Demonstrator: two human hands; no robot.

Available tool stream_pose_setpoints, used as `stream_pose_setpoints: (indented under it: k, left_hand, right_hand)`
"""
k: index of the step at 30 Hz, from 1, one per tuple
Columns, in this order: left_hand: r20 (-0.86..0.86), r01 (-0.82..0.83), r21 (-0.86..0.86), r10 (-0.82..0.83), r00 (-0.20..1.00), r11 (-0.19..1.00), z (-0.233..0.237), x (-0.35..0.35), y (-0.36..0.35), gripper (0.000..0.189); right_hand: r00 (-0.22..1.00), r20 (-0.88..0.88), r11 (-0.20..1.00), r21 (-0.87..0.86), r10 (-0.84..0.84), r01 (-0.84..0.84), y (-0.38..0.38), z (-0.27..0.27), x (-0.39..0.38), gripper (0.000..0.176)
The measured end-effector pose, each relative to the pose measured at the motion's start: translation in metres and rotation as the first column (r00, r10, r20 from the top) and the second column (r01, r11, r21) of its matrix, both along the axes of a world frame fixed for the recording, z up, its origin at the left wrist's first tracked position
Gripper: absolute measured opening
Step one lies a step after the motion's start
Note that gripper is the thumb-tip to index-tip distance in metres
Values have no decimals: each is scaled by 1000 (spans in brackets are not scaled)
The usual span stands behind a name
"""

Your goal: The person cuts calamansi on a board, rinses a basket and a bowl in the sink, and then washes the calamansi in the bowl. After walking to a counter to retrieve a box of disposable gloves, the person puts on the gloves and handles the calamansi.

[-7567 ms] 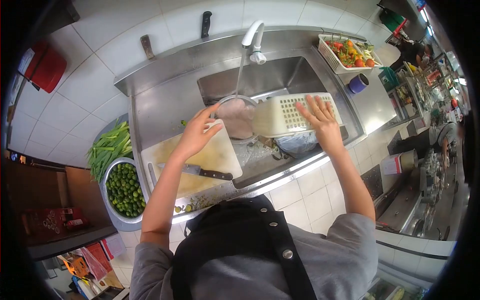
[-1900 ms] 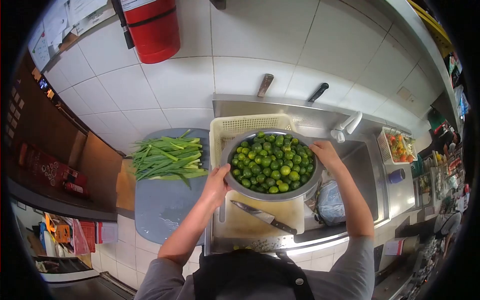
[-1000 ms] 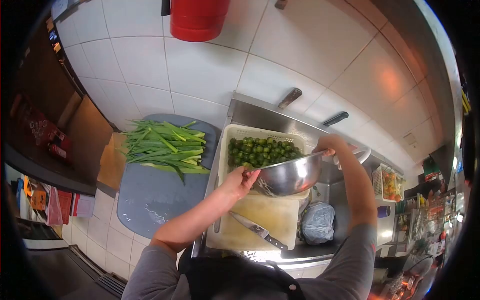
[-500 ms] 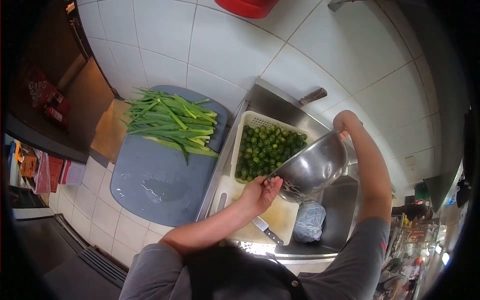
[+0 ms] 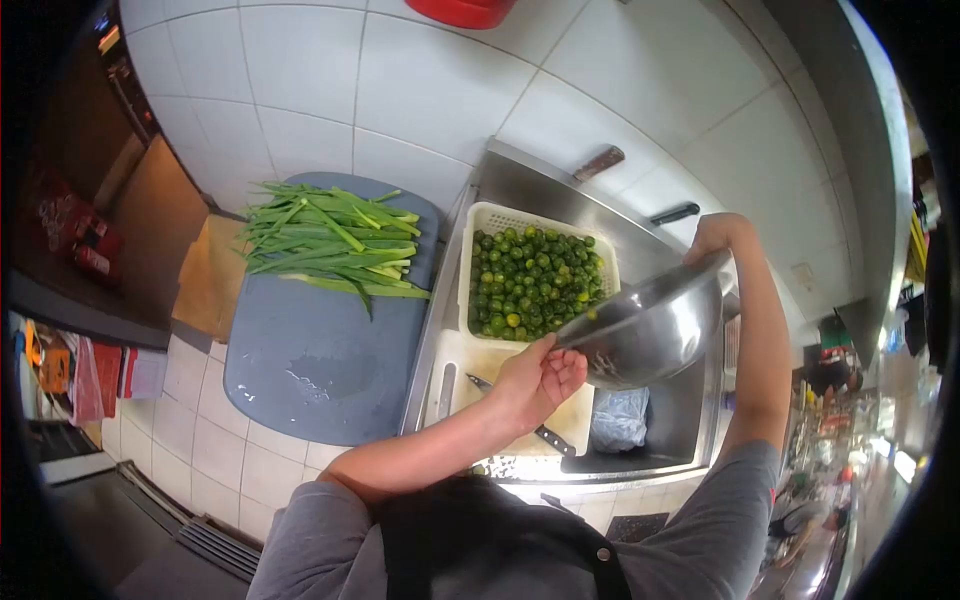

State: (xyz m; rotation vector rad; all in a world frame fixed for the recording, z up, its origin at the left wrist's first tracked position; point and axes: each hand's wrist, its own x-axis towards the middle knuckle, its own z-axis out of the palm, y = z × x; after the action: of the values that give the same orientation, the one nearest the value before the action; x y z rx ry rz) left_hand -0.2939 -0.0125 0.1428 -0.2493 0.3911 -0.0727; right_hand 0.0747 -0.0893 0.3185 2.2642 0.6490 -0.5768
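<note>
My right hand (image 5: 718, 238) is closed on the far rim of a shiny metal bowl (image 5: 665, 335), which is tilted towards a white plastic basket (image 5: 466, 265). My left hand (image 5: 545, 382) is at the bowl's near left edge, thumb by the rim and fingers curled against its side. Small green limes (image 5: 535, 285) fill the basket, a few of them yellowish. Under my left hand and forearm lies a white cutting board (image 5: 445, 408). A knife with a black riveted handle (image 5: 553, 440) rests on it, its blade partly hidden by my forearm.
Left of the metal sink (image 5: 685, 420) is a grey board (image 5: 300, 350) with long green leafy stalks (image 5: 335, 240). A clear plastic bag (image 5: 620, 418) sits in the sink. Two more handles, one brown (image 5: 600, 163) and one black (image 5: 676, 213), stick up by the tiled wall.
The bowl and my right hand have shifted right, uncovering more limes. My left hand has moved slightly right, and its fingers look looser at the bowl. The camera view has shifted slightly.
</note>
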Motion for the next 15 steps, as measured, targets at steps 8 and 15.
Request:
stream_pose_setpoints:
  k: [8,15]
  left_hand:
    - [-66,449,300,-451,890,842,-23,-27,-68,65]
    - [-187,335,709,-293,938,621,-40,10,-160,34]
  right_hand:
    - [959,-273,855,475,-80,207,-185,-10,-53,44]
    - [490,-745,508,237,-452,828,-339,-69,-33,34]
